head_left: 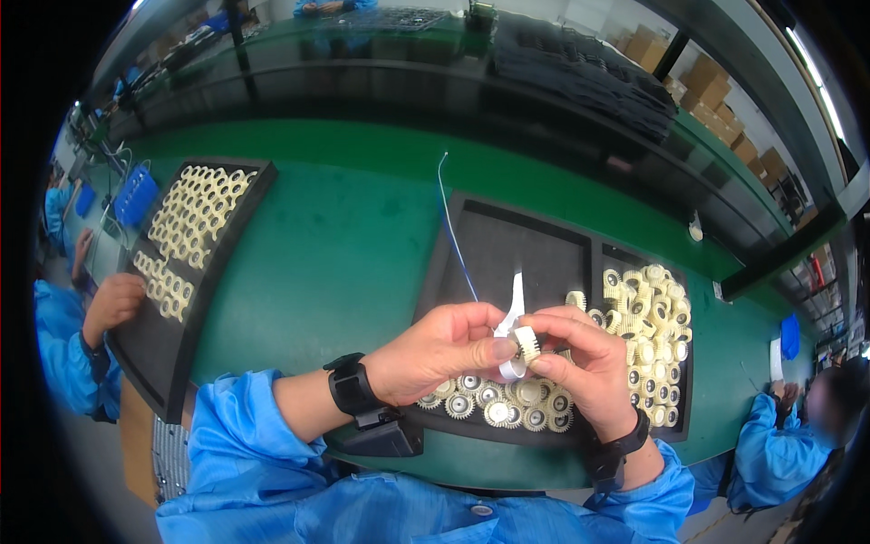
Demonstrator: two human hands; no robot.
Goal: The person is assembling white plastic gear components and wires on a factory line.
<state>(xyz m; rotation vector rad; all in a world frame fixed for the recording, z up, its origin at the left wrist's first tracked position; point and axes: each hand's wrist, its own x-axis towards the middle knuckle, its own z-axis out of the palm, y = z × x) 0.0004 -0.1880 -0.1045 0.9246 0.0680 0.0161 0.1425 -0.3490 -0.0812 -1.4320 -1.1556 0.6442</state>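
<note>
1. Left on the table (308, 245): a left tray (143, 349), parts (199, 213) across its far portion.
2. Right: a middle tray (517, 247), near gears (497, 412) inside.
3. Beside it: the rightmost tray (683, 403), holding heaped gears (654, 340).
4. Between left hand (435, 349) and right hand (584, 363), over the middle tray: a held gear (526, 341), a strip (516, 302).

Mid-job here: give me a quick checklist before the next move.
1. Cream toothed plastic gear gripped by right hand: ok.
2. Narrow white strip pinched by left hand: ok.
3. Strip's contact with gear: cannot tell, fingers cover it.
4. Thin blue-and-white cord free of left hand: cannot tell, its near end reaches the hand's outline.
5. Co-worker's hand away from black rectangular two-section tray: ok, at long black tray leftward.
</note>
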